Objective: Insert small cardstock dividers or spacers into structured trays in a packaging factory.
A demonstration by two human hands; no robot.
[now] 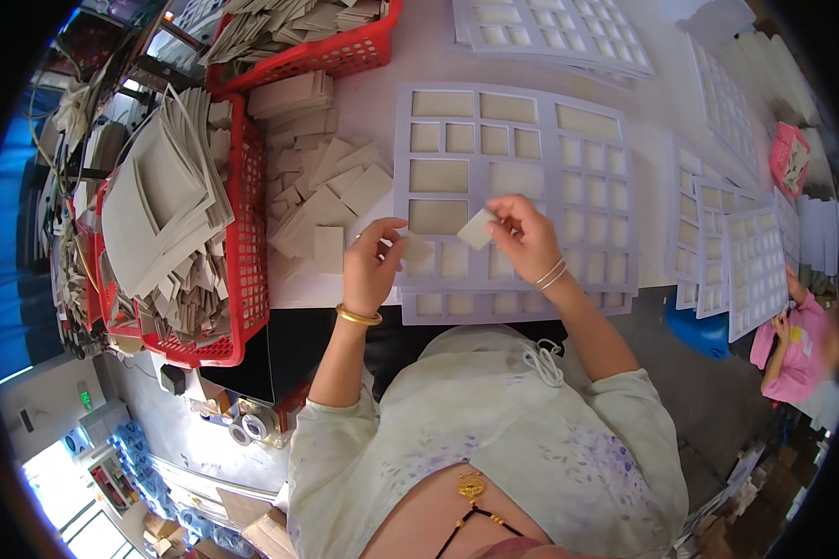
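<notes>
A white panel (547, 169) with many rectangular windows lies in front of me on top of another like it. Pale grey card shows in many of its windows. My right hand (529, 240), above the panel's middle, pinches a small grey card piece (476, 230) between thumb and fingers. By the panel's left edge, my left hand (373, 265) is closed, with curled fingers on another small card piece (416, 250). To its left, loose card pieces (326, 211) are heaped, and one rectangular piece (328, 250) lies flat near that hand.
A red basket (249, 233) full of card offcuts stands left; another red basket (345, 58) is behind it. Windowed panels (559, 33) are stacked at the far side, and more panels (755, 265) stand at right. A person in pink (797, 349) holds one there.
</notes>
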